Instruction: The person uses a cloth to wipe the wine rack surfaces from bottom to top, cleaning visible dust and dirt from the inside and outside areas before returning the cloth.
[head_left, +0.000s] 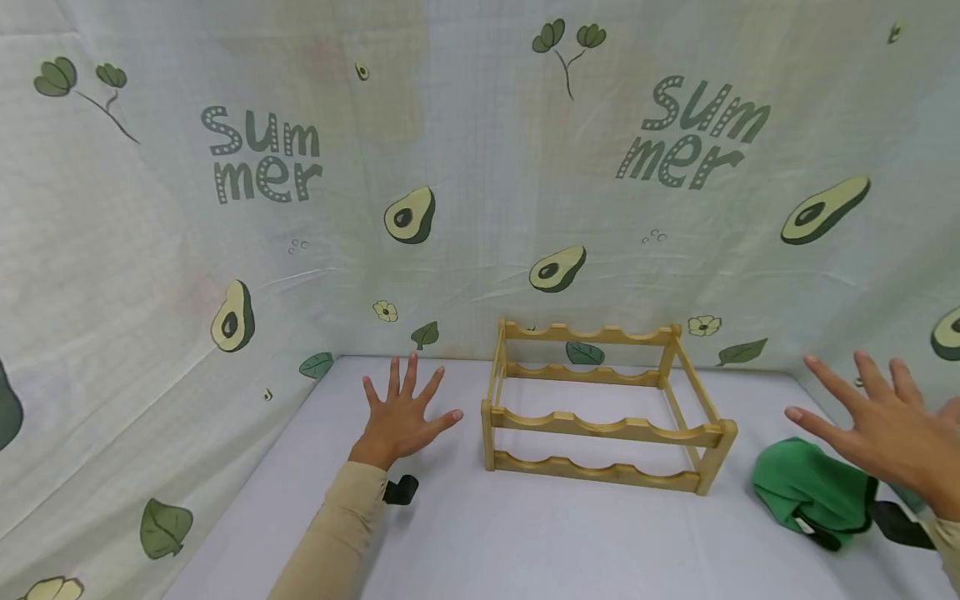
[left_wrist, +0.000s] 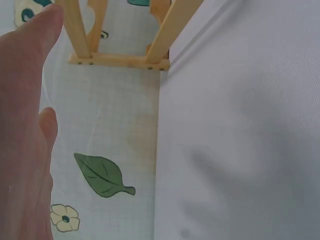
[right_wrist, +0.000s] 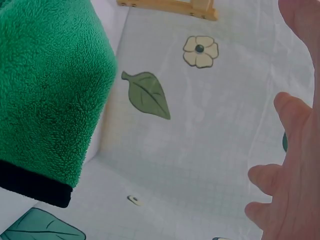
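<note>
A wooden bottle rack [head_left: 600, 427] with scalloped rails stands on the white table between the two hands. To its left, my left hand [head_left: 401, 417] is held up with fingers spread, holding nothing. One end of the rack [left_wrist: 120, 60] shows beside that hand in the left wrist view. On the right, my right hand [head_left: 888, 421] has its fingers spread too, above a crumpled green cloth [head_left: 810, 487] with a black border. The cloth's fluffy pile [right_wrist: 55, 90] fills the left of the right wrist view, apart from the fingers.
A pale curtain [head_left: 480, 167] printed with avocados, leaves and the word "summer" hangs behind and at both sides of the table [head_left: 480, 542]. Beyond my right hand, at the right edge, part of another hand or finger [head_left: 951, 412] shows.
</note>
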